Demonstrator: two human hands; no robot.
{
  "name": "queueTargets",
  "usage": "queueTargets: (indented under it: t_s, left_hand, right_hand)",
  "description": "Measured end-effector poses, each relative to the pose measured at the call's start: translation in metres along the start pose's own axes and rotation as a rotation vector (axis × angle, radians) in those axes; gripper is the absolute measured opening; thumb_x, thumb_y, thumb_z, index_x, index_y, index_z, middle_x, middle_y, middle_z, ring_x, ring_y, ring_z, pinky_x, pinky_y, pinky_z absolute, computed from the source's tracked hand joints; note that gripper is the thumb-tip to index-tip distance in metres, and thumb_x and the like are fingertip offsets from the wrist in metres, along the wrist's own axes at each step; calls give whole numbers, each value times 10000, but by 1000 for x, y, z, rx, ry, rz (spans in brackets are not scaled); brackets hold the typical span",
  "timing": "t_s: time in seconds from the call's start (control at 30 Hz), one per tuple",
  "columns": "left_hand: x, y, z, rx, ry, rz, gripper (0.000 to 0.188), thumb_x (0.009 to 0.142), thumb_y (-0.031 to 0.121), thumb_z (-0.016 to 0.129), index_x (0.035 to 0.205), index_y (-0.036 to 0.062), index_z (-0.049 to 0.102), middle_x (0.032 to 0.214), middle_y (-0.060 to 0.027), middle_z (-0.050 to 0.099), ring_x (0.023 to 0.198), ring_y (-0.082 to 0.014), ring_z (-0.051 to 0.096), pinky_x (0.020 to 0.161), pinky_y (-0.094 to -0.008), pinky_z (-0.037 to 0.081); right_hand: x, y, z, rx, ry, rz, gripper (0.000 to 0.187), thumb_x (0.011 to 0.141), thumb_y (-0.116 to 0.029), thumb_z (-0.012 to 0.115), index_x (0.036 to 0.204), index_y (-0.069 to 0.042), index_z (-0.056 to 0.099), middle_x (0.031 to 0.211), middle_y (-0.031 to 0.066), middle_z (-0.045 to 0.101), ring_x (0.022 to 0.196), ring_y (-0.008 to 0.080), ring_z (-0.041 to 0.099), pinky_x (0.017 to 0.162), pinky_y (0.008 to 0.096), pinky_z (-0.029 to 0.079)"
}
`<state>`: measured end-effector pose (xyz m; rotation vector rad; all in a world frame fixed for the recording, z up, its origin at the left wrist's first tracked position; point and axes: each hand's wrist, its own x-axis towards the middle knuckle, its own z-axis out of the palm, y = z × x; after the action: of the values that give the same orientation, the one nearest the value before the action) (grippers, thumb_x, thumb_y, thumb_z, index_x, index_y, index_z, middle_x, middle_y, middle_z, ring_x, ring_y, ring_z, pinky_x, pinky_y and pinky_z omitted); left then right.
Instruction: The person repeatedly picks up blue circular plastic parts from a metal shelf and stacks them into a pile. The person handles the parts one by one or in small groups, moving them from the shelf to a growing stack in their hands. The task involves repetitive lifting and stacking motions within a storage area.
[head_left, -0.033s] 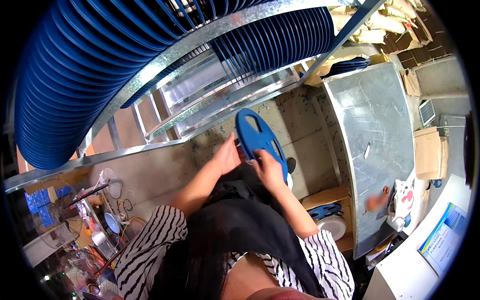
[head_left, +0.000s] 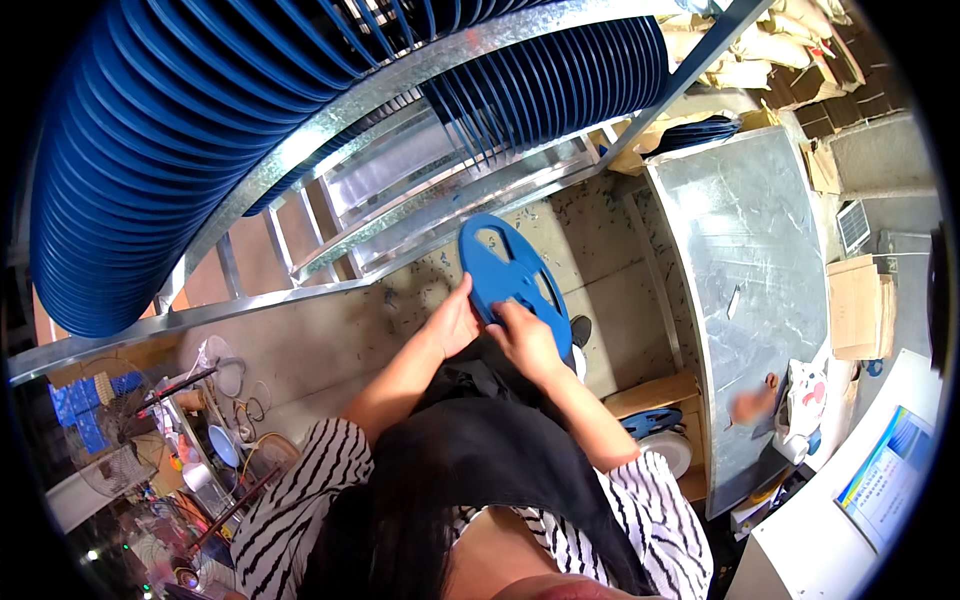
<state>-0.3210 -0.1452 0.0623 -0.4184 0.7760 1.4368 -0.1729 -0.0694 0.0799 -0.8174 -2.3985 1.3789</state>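
A flat blue reel disc [head_left: 514, 272] with large cut-out openings is held up in front of me, tilted, above the floor. My left hand [head_left: 453, 322] grips its left edge, thumb along the rim and the other fingers partly hidden behind it. Over the lower face lies my right hand [head_left: 528, 340], its fingers bent at the disc's middle. Whether those fingertips pinch something small there cannot be made out. Ahead, long rows of similar blue discs [head_left: 110, 200] stand packed on edge in a metal rack [head_left: 300, 150].
A grey metal table [head_left: 750, 230] is at my right, near a monitor [head_left: 890, 480] and folded cardboard [head_left: 855, 305]. Below it sits a box [head_left: 650, 393] with round pieces. At left are a wire fan [head_left: 120, 415] and clutter. Blue scraps dot the floor [head_left: 600, 240].
The disc has turned so its face shows more toward me, and its top has shifted slightly left. My right hand has moved a little left with it; my left hand now meets the rim.
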Motion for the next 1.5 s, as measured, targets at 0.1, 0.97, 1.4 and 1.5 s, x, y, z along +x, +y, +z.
queueTargets:
  t_s: [0.1,0.97,1.4,1.5]
  left_hand:
    - [-14,0,-40,215,206,255,289,922,98,532,1185,-21,514,1083,-142,629,974,-261,627,807,-376,526]
    - [-53,-18,-54,195,436,437,216,917,69,525,1116,-10,506,1022,-99,575,868,-212,583,729,-390,542]
    - [-31,-52,21,319,185,62,375,1020,286,356,1263,9,422,1231,-148,532,1126,-272,548,946,-436,469]
    - [-16,-49,12,488,139,-104,390,1006,313,403,1268,27,446,1243,-142,534,1133,-262,551,919,-436,486]
  right_hand:
    - [35,0,2,-120,-247,-314,236,801,-183,663,983,-44,607,981,140,625,930,335,591,791,441,474]
    - [148,-45,-58,-171,600,-413,148,753,-35,677,834,14,564,1352,205,474,1047,372,587,795,395,512]
    - [-55,-13,-15,-106,-6,-66,480,682,-255,789,990,-17,508,1355,250,402,984,406,594,744,418,534]
    - [-65,-3,-18,-38,-97,110,463,676,-25,709,1071,-53,469,1369,237,368,951,434,594,727,440,535]
